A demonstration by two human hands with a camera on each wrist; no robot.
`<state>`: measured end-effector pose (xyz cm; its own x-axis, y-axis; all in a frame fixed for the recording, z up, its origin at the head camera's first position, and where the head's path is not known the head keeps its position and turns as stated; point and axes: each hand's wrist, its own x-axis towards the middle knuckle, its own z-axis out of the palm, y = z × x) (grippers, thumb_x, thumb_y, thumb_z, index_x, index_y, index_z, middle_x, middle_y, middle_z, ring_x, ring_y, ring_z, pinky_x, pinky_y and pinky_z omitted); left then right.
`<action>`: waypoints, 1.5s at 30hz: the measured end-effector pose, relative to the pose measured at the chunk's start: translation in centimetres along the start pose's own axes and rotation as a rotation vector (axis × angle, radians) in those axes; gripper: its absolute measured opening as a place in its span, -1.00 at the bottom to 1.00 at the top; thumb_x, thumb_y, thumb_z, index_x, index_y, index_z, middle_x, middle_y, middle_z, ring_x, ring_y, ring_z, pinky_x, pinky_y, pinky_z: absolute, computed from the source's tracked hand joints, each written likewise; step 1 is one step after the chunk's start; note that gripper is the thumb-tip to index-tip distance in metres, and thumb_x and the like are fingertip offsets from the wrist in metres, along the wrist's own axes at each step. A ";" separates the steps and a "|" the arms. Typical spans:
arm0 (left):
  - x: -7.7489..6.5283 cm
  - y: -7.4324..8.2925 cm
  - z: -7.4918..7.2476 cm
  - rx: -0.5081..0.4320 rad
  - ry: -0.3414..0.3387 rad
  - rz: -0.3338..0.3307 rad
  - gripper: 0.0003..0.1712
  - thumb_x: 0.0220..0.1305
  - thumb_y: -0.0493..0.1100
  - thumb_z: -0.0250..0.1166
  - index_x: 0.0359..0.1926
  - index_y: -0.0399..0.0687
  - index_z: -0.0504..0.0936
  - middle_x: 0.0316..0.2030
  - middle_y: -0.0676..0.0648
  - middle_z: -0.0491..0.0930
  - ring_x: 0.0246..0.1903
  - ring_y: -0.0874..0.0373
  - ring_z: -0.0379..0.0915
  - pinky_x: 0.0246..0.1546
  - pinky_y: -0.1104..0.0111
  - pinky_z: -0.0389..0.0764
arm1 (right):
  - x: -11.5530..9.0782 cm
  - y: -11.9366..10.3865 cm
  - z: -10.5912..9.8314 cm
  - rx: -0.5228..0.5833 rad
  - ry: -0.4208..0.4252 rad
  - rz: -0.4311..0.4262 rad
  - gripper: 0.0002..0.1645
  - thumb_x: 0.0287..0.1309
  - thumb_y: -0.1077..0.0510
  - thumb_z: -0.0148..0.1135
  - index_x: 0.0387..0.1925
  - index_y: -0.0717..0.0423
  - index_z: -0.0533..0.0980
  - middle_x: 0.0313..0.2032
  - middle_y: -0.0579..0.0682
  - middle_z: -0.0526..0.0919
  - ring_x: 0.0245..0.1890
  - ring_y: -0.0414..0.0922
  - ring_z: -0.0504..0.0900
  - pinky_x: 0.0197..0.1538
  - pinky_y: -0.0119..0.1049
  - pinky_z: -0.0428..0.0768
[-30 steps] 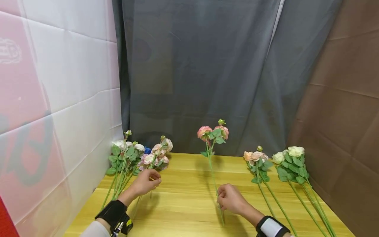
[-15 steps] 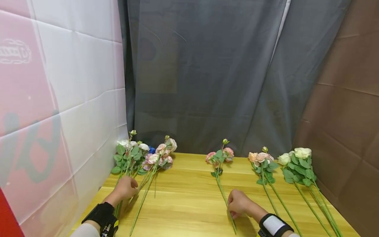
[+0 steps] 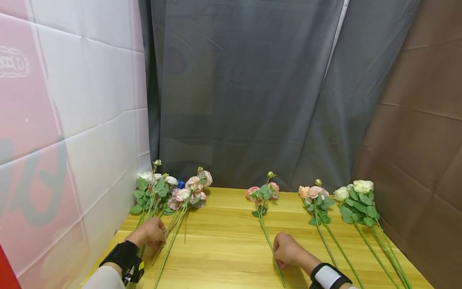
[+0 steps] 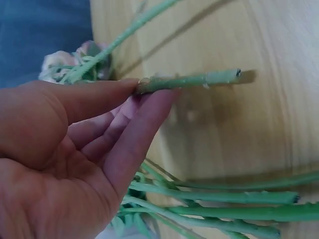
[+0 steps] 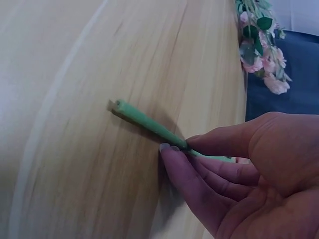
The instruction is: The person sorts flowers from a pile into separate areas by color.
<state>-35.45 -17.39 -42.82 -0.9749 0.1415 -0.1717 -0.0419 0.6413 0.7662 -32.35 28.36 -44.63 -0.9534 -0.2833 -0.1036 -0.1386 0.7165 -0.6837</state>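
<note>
My left hand (image 3: 150, 232) is over the stems on the left. In the left wrist view its thumb and finger pinch a green flower stem (image 4: 209, 78) near its cut end. That stem runs toward the pale pink flowers (image 3: 193, 186); exactly which bloom it bears is hidden. My right hand (image 3: 286, 249) pinches the lower stem of a coral-pink flower (image 3: 265, 192), whose head lies toward the table's back edge. The right wrist view shows that stem (image 5: 144, 119) between thumb and fingertips, low over the wood.
White flowers (image 3: 153, 178) lie at the left by the pale wall, with a blue bloom (image 3: 181, 184) behind. Peach flowers (image 3: 314, 192) and cream roses (image 3: 362, 186) lie at the right on the wooden table (image 3: 223, 241). A grey curtain (image 3: 234, 100) hangs behind.
The coral-pink flower has come down from a raised position toward the table, still in my right hand. My left hand has moved left and nearer, from beside the pale pink flowers to the stems.
</note>
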 end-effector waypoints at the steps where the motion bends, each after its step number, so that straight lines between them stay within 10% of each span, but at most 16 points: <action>1: -0.1 0.1 -0.1 -0.009 -0.001 0.002 -0.51 0.16 -0.59 0.24 -0.65 -0.08 0.24 -0.68 0.02 0.16 -0.66 0.20 0.12 -0.64 0.37 0.44 | 0.0 0.0 0.0 -0.001 -0.002 0.001 -0.80 -0.10 0.56 0.20 -0.55 0.25 0.50 -0.76 0.05 0.58 -0.80 -0.20 0.58 -0.66 -0.29 0.65; 11: -0.5 1.3 -1.7 -0.046 0.134 0.067 -0.42 0.24 -0.54 0.11 -0.68 0.07 0.06 -0.73 0.05 0.10 -0.66 0.13 0.35 -0.44 0.13 0.76 | -0.1 -0.3 0.0 -0.015 0.008 0.006 -0.81 -0.06 0.54 0.24 -0.52 0.26 0.49 -0.74 0.08 0.59 -0.80 -0.16 0.59 -0.65 -0.25 0.66; 19: -0.2 2.5 -2.1 -0.116 0.208 0.085 -0.45 0.28 -0.52 0.09 -0.66 0.04 0.07 -0.68 0.07 -0.03 -0.70 0.21 0.11 -0.38 0.15 0.78 | 0.2 -0.2 0.3 -0.019 0.011 -0.026 -0.79 -0.05 0.54 0.25 -0.56 0.25 0.47 -0.76 0.06 0.58 -0.81 -0.15 0.59 -0.67 -0.26 0.65; 27: -0.5 4.4 -1.1 -0.200 0.219 0.121 -0.64 0.35 -0.51 0.16 -0.51 -0.15 0.26 -0.60 0.00 0.14 -0.51 0.09 0.46 -0.34 0.12 0.79 | 0.8 -1.5 -0.1 -0.119 0.077 -0.067 -0.82 0.10 0.42 0.26 -0.50 0.20 0.44 -0.71 -0.16 0.32 -0.75 -0.29 0.22 -0.61 -0.43 0.24; 35: 0.3 8.0 2.7 -0.353 0.166 0.177 -0.87 0.32 -0.53 0.21 -0.32 -0.38 0.42 -0.47 -0.10 0.37 -0.42 0.04 0.53 -0.36 0.12 0.79 | 1.4 -6.5 0.3 0.027 0.064 -0.237 -0.71 0.25 0.32 0.31 -0.04 0.42 0.57 -0.33 0.09 0.66 -0.39 0.07 0.71 -0.42 -0.24 0.70; 45: 0.7 12.9 9.8 -0.482 0.002 0.293 -0.88 0.32 -0.50 0.27 -0.20 -0.46 0.47 -0.35 -0.15 0.46 -0.39 0.07 0.57 -0.37 0.15 0.79 | 1.4 -10.3 2.8 0.200 -0.075 -0.253 -0.61 0.33 0.25 0.31 0.10 0.41 0.54 -0.15 0.12 0.69 -0.19 0.09 0.76 -0.21 -0.13 0.76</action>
<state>-34.53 -1.62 -39.13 -0.9614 0.2596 0.0916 0.1360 0.1586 0.9779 -31.53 18.75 -39.74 -0.8720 -0.4878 0.0401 -0.3063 0.4800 -0.8221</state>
